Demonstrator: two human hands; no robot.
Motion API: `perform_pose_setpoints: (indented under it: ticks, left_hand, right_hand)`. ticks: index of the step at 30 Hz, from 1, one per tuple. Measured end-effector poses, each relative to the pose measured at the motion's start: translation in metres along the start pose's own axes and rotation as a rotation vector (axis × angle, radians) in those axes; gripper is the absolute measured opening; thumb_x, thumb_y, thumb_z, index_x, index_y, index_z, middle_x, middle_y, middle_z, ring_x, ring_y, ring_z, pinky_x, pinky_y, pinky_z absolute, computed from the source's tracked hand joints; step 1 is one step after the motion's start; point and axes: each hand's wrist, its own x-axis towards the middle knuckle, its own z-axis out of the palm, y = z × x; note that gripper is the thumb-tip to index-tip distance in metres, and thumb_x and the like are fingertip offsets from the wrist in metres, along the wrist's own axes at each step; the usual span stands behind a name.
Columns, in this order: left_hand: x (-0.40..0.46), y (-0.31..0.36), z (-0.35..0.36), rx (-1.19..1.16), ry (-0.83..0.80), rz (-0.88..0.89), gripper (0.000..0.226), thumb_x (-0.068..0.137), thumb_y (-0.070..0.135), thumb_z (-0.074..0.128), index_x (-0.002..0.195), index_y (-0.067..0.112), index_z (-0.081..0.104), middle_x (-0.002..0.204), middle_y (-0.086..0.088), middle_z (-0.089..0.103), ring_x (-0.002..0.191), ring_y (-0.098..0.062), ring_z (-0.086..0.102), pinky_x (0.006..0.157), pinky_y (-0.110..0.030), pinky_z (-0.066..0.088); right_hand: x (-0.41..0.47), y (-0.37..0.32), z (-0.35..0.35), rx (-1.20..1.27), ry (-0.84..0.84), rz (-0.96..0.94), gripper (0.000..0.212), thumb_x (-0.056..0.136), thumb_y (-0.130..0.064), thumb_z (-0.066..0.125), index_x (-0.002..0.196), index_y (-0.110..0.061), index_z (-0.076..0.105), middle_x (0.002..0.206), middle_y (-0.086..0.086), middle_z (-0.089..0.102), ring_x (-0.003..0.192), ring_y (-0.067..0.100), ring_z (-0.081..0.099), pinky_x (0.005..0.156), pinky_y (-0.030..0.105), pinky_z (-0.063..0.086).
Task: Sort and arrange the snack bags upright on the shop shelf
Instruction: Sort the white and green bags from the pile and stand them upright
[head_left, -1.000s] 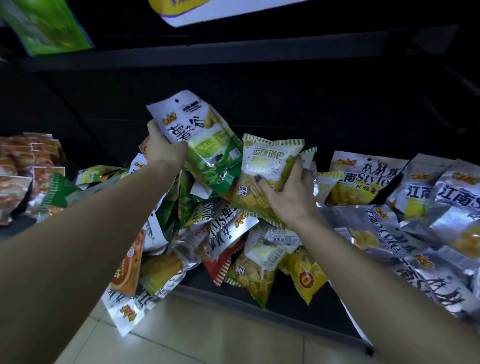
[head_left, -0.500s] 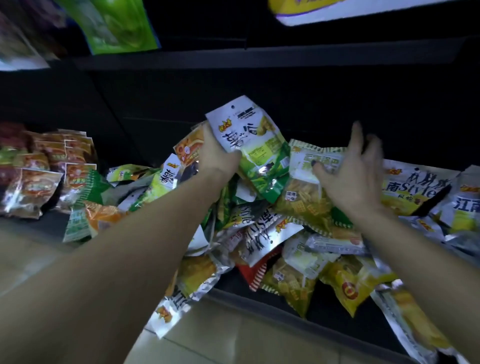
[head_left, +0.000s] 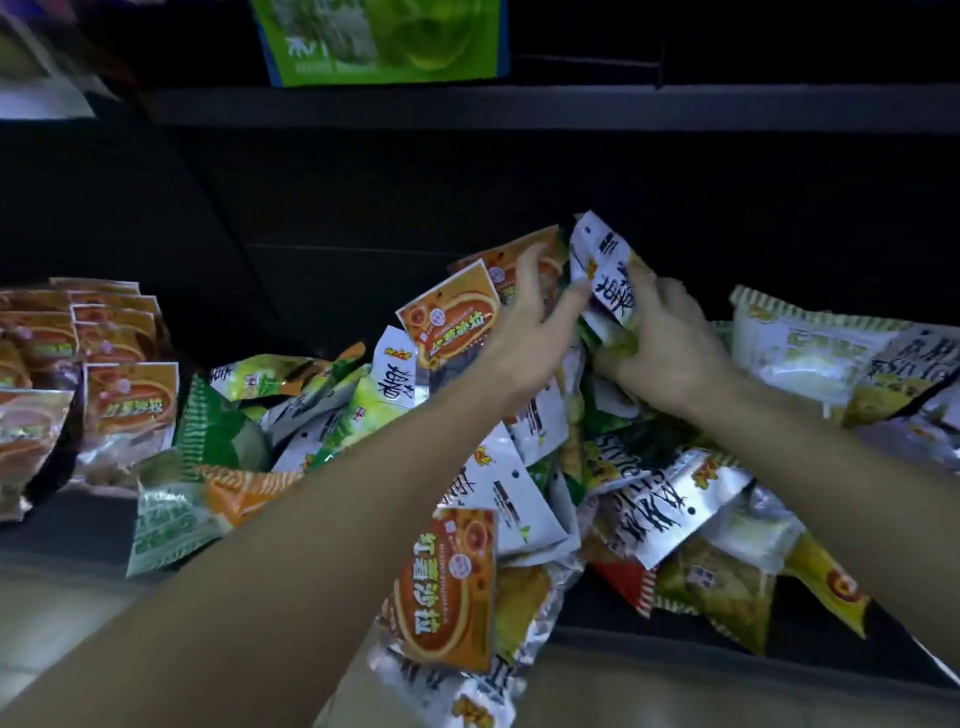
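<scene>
A dim shop shelf seen from above and in front, with two bare forearms reaching in from the near edge toward a loose heap of snack bags at the middle and right.

The left hand sits at the far top of the heap, fingers spread and apart, resting against an orange bag that stands tilted there. It touches the bag, but whether it actually grips it cannot be told. Just to its right, the right hand has its grip closed on a white and green bag, held tilted above the heap with its top corner pointing to the far side.

The heap is a jumble: white, green, silver, yellow and orange bags lie flat or slanted across each other. An orange bag at the near edge hangs over the shelf's front lip, along with several silver ones below it. On the right, pale striped bags lean back against the dark rear wall.

At the far left, a row of orange bags stands upright, packed one behind another. Between this row and the heap lie a few green bags.

Open shelf floor shows at the near left, in front of the upright row, and the dark space behind the heap is bare. An upper shelf edge runs across the top, with a green packet above it. Pale floor tile shows below the shelf.
</scene>
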Motion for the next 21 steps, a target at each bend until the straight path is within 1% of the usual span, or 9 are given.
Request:
perform_pose_setpoints:
  ticks: [2, 5, 6, 8, 10, 14, 17, 19, 21]
  left_hand:
    - [0.004, -0.007, -0.016, 0.022, -0.085, -0.05, 0.05, 0.108, 0.051, 0.033, 0.153, 0.039, 0.018, 0.149, 0.002, 0.049, 0.092, -0.02, 0.067, 0.077, -0.037, 0.054]
    - [0.009, -0.019, -0.029, 0.052, -0.179, -0.071, 0.042, 0.108, 0.048, 0.028, 0.149, 0.038, 0.027, 0.138, -0.006, 0.056, 0.114, -0.027, 0.063, 0.097, -0.044, 0.052]
    - [0.01, -0.023, -0.032, 0.06, -0.188, -0.082, 0.041, 0.108, 0.046, 0.028, 0.149, 0.038, 0.028, 0.13, -0.008, 0.059, 0.112, -0.032, 0.063, 0.092, -0.048, 0.055]
    - [0.013, -0.031, -0.036, 0.101, -0.197, -0.105, 0.044, 0.108, 0.037, 0.034, 0.151, 0.036, 0.025, 0.122, -0.007, 0.058, 0.096, -0.036, 0.067, 0.071, -0.039, 0.061]
    - [0.016, -0.041, -0.038, 0.176, -0.206, -0.097, 0.055, 0.105, 0.027, 0.048, 0.155, 0.03, 0.024, 0.134, -0.004, 0.052, 0.09, -0.025, 0.063, 0.066, -0.03, 0.056]
    - [0.015, -0.059, -0.033, 0.392, -0.285, -0.053, 0.074, 0.093, 0.036, 0.07, 0.153, 0.021, 0.03, 0.145, -0.001, 0.037, 0.128, -0.022, 0.043, 0.103, -0.037, 0.041]
    - [0.014, -0.059, -0.024, 0.436, -0.306, -0.068, 0.078, 0.091, 0.042, 0.071, 0.154, 0.025, 0.029, 0.154, -0.004, 0.031, 0.141, -0.025, 0.033, 0.112, -0.041, 0.036]
    - [0.013, -0.052, -0.021, 0.343, -0.254, -0.118, 0.073, 0.094, 0.04, 0.07, 0.154, 0.026, 0.03, 0.153, -0.002, 0.034, 0.136, -0.022, 0.041, 0.105, -0.034, 0.044]
    - [0.01, -0.044, -0.022, 0.209, -0.172, -0.19, 0.063, 0.099, 0.034, 0.064, 0.152, 0.025, 0.032, 0.144, 0.003, 0.042, 0.109, -0.016, 0.058, 0.076, -0.021, 0.052]
  right_hand:
    - [0.001, -0.004, 0.005, -0.111, -0.016, -0.022, 0.103, 0.084, -0.049, 0.072, 0.16, -0.019, 0.009, 0.154, 0.019, 0.032, 0.138, 0.04, 0.036, 0.106, 0.049, 0.042]
    - [0.002, -0.004, 0.009, -0.214, -0.062, -0.031, 0.107, 0.083, -0.054, 0.071, 0.16, -0.017, 0.006, 0.153, 0.019, 0.031, 0.138, 0.04, 0.036, 0.106, 0.05, 0.043]
    - [0.002, -0.004, 0.009, -0.206, -0.056, -0.02, 0.102, 0.086, -0.05, 0.07, 0.16, -0.017, 0.008, 0.152, 0.019, 0.034, 0.136, 0.04, 0.039, 0.103, 0.05, 0.045]
    - [0.004, -0.002, 0.006, -0.133, -0.002, -0.012, 0.082, 0.095, -0.037, 0.063, 0.159, -0.016, 0.018, 0.146, 0.02, 0.041, 0.127, 0.04, 0.047, 0.094, 0.049, 0.05]
    - [0.004, 0.002, 0.001, -0.074, 0.077, -0.022, 0.065, 0.1, -0.028, 0.055, 0.157, -0.015, 0.026, 0.141, 0.02, 0.048, 0.119, 0.04, 0.054, 0.087, 0.046, 0.053]
    - [0.008, 0.007, -0.011, 0.066, 0.261, -0.041, 0.043, 0.102, -0.021, 0.05, 0.143, -0.009, 0.043, 0.127, 0.02, 0.059, 0.105, 0.041, 0.06, 0.082, 0.048, 0.053]
    - [0.013, 0.001, -0.021, 0.243, 0.344, -0.043, 0.028, 0.104, -0.025, 0.049, 0.122, -0.004, 0.051, 0.098, 0.019, 0.062, 0.082, 0.037, 0.06, 0.07, 0.045, 0.05]
    - [0.015, -0.004, -0.023, 0.409, 0.334, -0.007, 0.026, 0.103, -0.029, 0.05, 0.118, -0.008, 0.052, 0.077, 0.013, 0.053, 0.062, 0.025, 0.051, 0.059, 0.037, 0.039]
    - [0.015, -0.004, -0.02, 0.537, 0.318, 0.047, 0.023, 0.103, -0.03, 0.051, 0.119, -0.012, 0.05, 0.069, 0.006, 0.041, 0.051, 0.014, 0.037, 0.055, 0.034, 0.029]
